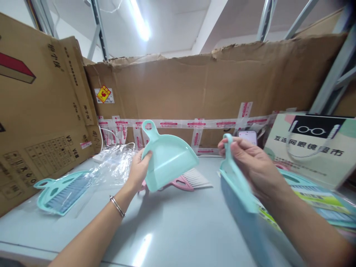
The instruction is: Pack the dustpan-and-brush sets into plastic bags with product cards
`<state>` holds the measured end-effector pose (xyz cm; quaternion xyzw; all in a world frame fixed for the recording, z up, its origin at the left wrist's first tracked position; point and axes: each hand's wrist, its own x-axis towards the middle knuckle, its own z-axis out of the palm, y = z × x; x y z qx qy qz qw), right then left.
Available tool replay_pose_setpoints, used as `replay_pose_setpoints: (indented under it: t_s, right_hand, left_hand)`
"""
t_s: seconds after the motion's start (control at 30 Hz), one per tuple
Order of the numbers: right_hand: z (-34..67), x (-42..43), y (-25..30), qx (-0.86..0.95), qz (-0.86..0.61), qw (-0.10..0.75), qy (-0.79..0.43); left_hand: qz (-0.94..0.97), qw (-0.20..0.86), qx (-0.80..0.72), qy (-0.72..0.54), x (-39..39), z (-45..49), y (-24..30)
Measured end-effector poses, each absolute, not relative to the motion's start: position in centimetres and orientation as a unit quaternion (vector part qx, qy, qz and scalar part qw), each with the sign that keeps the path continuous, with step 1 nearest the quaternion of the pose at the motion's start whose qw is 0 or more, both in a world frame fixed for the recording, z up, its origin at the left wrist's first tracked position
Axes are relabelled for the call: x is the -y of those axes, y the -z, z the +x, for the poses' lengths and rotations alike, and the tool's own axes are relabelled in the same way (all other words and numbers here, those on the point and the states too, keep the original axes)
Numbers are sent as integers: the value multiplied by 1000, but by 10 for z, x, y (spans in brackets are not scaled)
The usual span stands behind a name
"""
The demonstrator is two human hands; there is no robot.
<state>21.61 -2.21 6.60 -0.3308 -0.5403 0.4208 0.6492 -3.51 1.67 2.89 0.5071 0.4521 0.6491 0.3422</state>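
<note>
My left hand [139, 168] grips a small mint-green dustpan [167, 157] by its left edge and holds it upright above the table, handle up. My right hand [247, 163] is closed on the handle of a mint-green hand brush [239, 181], whose blue bristles hang down toward the table. The two pieces are apart, about a hand's width between them. A metal bangle sits on my left wrist.
A pink brush with white bristles [189, 181] lies behind the dustpan. A bagged mint dustpan-and-brush set [59, 189] and loose plastic wrap [116, 163] lie left. Cardboard walls [194, 85] ring the grey table [172, 230]. More packed sets [319, 196], a paper bag [314, 148] and a phone [248, 136] are at right.
</note>
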Motion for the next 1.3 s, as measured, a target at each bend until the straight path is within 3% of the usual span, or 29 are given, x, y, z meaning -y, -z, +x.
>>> replay_pose_setpoints:
  t_s: [0.23,0.37,0.47,0.6,0.67,0.87,1.03,1.1,1.3]
  right_hand:
    - [166,5,-70,544,-342,580,-500]
    - [153,-13,-68,560,-365,574,-474]
    - [154,-21,-65,599,-387,590,-379]
    - [162,-25,-58,649,-425,614,-146]
    - [165,-28,-54,654,-431,614,-101]
    - [175,-37,-45,601,-408,635,-263]
    - [187,-27,-39,616,-370,462,-519]
    - [187,-23,-35,614,-374,426,-550]
    - [181,-26,-25,574,-426,448,-536]
  left_hand:
    - [580,419,-439,-543,-8,-13,-11]
    - [620,430,-432,-494,-6,-7,-4]
    - [655,408,-428,-470,-5,-7,-2]
    - [683,400,-429,-434,-3,-6,-3]
    - [689,396,-432,-427,-1,-4,-3]
    - [697,375,-432,-432,2,0,-4]
    - [694,373,-431,-439,0,-2,-5]
    - [702,367,-435,-428,-1,-2,-4]
    - [712,355,-442,-414,-5,-4,4]
